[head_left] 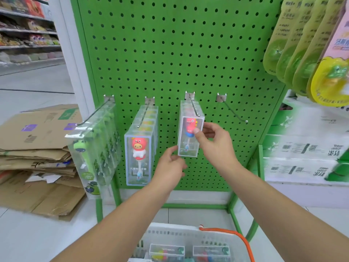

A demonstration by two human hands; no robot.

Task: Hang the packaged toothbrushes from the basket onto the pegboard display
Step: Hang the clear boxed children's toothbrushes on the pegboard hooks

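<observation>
Here I see the green pegboard [170, 53] filling the view, with the flattened cardboard [37, 148] stacked at its left and the white basket [188, 235] below holding more packs. On the third hook [194, 106] hangs the red-character toothbrush pack [189, 137]. My right hand [215, 140] pinches its right edge, thumb on the front, while my left hand [170, 163] pinches its lower left corner with curled fingers.
</observation>
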